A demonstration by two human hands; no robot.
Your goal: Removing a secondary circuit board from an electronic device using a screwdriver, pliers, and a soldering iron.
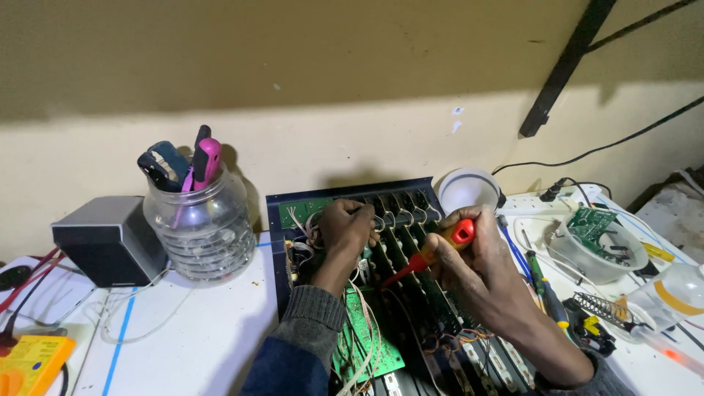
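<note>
An opened electronic chassis with several upright circuit boards and a flat green board lies on the white bench. My left hand reaches into its far left corner, fingers curled among thin white wires. My right hand grips a screwdriver with a red and orange handle. Its shaft slants down to the left, and the tip sits between the boards, just below my left hand.
A clear plastic jar of tools and a small grey box stand at the left. A yellow meter lies at the bottom left. At the right are a white bowl with a green board, cables, more screwdrivers and a white round lamp part.
</note>
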